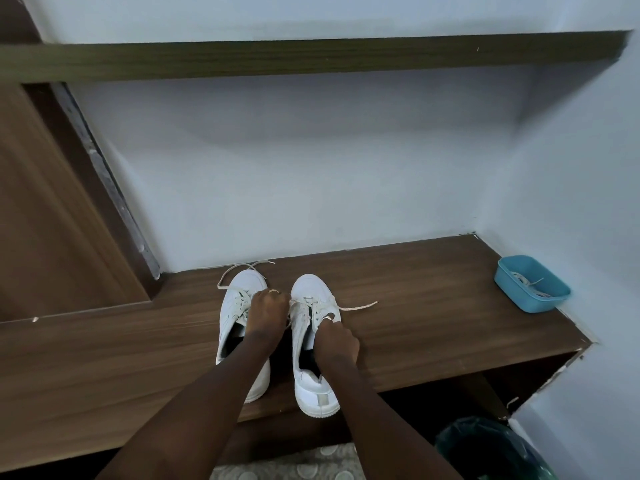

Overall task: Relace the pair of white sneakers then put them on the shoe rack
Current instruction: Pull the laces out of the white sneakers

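Two white sneakers stand side by side on a brown wooden shelf [433,306], toes toward the wall. The left sneaker [239,306] has loose lace ends trailing past its toe. The right sneaker [311,341] has a lace [360,306] running out to the right across the wood. My left hand [266,313] sits between the two shoes, fingers curled and pinching the lace at the right sneaker's eyelets. My right hand [336,341] grips the right sneaker's upper by its outer eyelets, a ring showing on one finger.
A blue plastic tub [531,284] with white laces inside stands at the shelf's far right by the wall. A dark bin with a green liner [491,452] stands on the floor below right. A wooden panel rises at the left, another shelf overhead.
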Available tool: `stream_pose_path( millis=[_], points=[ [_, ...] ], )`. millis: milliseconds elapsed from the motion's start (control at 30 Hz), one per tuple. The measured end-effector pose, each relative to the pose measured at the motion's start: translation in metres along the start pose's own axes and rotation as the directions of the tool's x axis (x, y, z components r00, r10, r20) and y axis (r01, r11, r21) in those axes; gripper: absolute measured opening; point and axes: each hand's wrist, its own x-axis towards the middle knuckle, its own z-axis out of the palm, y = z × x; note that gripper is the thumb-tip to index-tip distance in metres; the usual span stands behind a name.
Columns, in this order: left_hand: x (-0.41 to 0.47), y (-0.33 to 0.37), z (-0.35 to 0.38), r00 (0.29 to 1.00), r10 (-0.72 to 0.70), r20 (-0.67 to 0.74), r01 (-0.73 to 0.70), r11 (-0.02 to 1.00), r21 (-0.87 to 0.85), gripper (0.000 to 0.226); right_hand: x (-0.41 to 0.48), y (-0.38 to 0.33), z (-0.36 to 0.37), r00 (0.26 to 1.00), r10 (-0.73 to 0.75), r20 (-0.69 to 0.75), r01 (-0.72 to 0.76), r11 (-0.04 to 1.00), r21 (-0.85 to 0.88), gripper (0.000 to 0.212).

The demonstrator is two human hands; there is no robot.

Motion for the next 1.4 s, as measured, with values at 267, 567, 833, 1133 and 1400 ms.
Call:
stream_pose_path(
  millis=[267, 567, 833, 1133, 1400],
  points=[
    [0.001, -0.003, 0.003, 0.994, -0.111, 0.015, 0.111, 0.994, -0.007, 0.036, 0.000, 0.000, -0.001, 1.000, -0.001, 0.004, 0.001, 1.000, 0.009, 0.047],
    [0.006, 0.023, 0.012, 0.987, 0.158, 0.001, -0.157, 0.985, 0.071, 0.013, 0.000, 0.001, 0.001, 1.000, -0.005, -0.008, 0.005, 1.000, -0.017, 0.045],
    [-0.001, 0.014, 0.007, 0.998, 0.032, -0.062, -0.033, 0.999, -0.012, 0.014, 0.000, 0.000, 0.000, 1.000, 0.000, 0.001, 0.000, 1.000, -0.015, 0.045],
    [-0.004, -0.003, 0.008, 0.979, -0.204, -0.009, 0.202, 0.975, -0.087, 0.033, -0.002, -0.001, -0.002, 1.000, -0.004, -0.011, 0.004, 1.000, -0.001, 0.042],
    [-0.002, 0.027, 0.010, 0.998, 0.019, -0.066, -0.021, 0.999, -0.030, 0.012, -0.003, -0.001, -0.003, 1.000, -0.009, -0.001, 0.009, 1.000, 0.000, 0.048]
  ],
)
